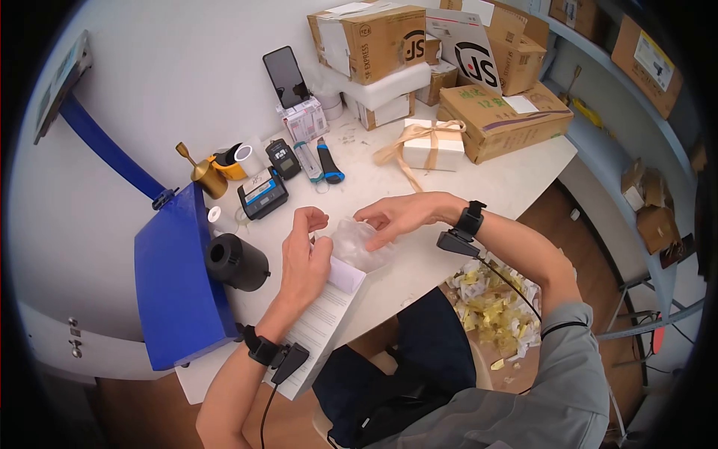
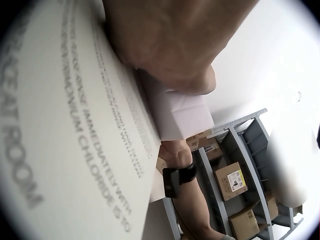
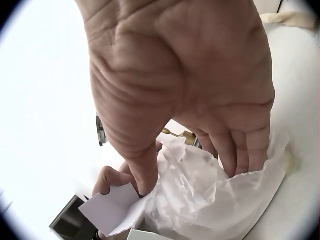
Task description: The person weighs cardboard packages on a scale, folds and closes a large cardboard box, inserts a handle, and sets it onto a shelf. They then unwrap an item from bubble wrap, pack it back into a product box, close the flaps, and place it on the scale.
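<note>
A long white box (image 1: 318, 318) with printed text lies along the table's front edge, its far end open. My left hand (image 1: 303, 262) holds that end, thumb at a raised white flap (image 3: 112, 207). Crinkled translucent plastic wrap (image 1: 359, 245) bulges beside the open end. From above, my right hand (image 1: 404, 215) grips the wrap, thumb on one side and fingers on the other; its fingertips (image 3: 240, 160) are partly hidden in the folds. Close up, the left wrist view shows the printed side (image 2: 90, 115) and part of my left hand.
A black cylinder (image 1: 238, 262) stands left of my left hand, beside a blue stand (image 1: 179, 277). Behind are a black-and-blue device (image 1: 263, 193), a utility knife (image 1: 329, 161) and a ribboned white box (image 1: 437, 146). Cartons (image 1: 505, 123) fill the back right. Shredded paper (image 1: 497, 314) lies below.
</note>
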Tool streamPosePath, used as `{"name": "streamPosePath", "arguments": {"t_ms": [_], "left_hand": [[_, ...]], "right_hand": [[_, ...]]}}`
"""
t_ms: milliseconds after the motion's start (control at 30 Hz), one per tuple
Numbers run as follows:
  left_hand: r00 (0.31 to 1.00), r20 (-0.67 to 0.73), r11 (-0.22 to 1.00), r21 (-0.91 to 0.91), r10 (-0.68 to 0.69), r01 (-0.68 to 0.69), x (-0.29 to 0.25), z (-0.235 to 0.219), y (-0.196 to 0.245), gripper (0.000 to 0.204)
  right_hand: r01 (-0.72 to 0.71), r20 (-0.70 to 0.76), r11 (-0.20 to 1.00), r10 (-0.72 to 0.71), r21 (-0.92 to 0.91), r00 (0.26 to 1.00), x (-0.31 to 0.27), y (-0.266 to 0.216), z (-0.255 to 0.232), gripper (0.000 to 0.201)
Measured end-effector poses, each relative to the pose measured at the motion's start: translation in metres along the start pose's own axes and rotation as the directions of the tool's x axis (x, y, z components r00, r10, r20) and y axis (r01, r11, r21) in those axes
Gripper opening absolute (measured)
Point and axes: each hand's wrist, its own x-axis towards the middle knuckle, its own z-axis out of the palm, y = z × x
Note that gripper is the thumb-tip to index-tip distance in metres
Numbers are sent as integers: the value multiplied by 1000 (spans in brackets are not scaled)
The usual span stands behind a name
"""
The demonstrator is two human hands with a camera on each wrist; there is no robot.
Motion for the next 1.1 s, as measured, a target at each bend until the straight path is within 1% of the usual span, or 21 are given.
{"name": "streamPosePath", "arguments": {"t_ms": [33,100,133,200,300,367,433,467,533,567,600,633,667,733,767,867,900,967,1000,1033,1100], "left_hand": [[1000,5,1000,3,0,0,1,0,0,40],[1000,15,1000,-3,-3,3,0,1,-2,40],[1000,14,1000,-7,4,-4,1,1,-3,39],[999,29,1000,-8,13,-13,2,2,-4,39],[999,8,999,12,35,-35,3,0,-6,39],[1000,6,1000,8,-5,5,4,-1,-7,39],[1000,16,1000,17,-7,7,1,1,0,41],[1000,29,1000,21,-7,6,-1,1,3,43],[999,26,999,21,-34,34,-1,-1,6,43],[998,29,999,21,-50,50,-1,0,7,43],[998,29,998,13,-56,56,-1,1,4,43],[1000,23,1000,26,-19,18,0,1,0,40],[1000,15,999,40,20,-20,1,1,-2,37],[999,11,999,30,32,-32,1,1,-3,37],[999,6,999,22,44,-44,0,1,-4,37],[999,10,999,19,45,-46,0,1,-5,35],[999,2,999,15,38,-38,0,0,-2,35],[999,34,999,-17,-38,39,-2,0,5,43],[999,22,999,-23,-42,42,-1,1,4,43],[999,24,999,-20,-34,34,-1,1,3,42],[999,24,999,-16,-28,29,0,1,2,42]], "right_hand": [[-9,6,1000,9,-5,1000,-1,0,1,63],[-31,-106,999,28,-26,994,-6,-2,9,39],[-35,-111,999,32,-23,993,-4,-6,16,39],[94,-163,969,-134,-229,977,12,-14,33,28],[81,-145,989,-98,-120,985,24,-11,46,23],[75,-127,992,-87,-97,988,26,1,38,24],[304,-29,920,-320,-246,947,20,13,28,32],[304,-20,922,-318,-241,948,12,17,23,32],[194,-61,866,-249,-461,967,-7,7,16,40],[190,-54,867,-241,-460,969,-12,-2,18,40],[58,-86,902,-105,-428,991,-17,-15,23,41],[-75,-115,918,32,-390,993,-19,-21,27,42],[-79,-115,918,36,-389,993,-18,-23,29,42],[-147,-103,940,120,-308,987,-12,-24,33,38],[-150,-93,940,127,-305,988,-8,-24,35,38],[-168,-176,949,124,-266,977,2,-23,35,35],[-171,-167,948,129,-270,977,3,-23,33,35],[-45,-195,985,11,-169,981,3,-23,27,41],[-22,-164,999,14,-46,986,2,-29,28,51],[-25,-156,998,17,-51,988,3,-31,29,51],[-89,-147,970,56,-225,988,7,-34,33,57]]}}
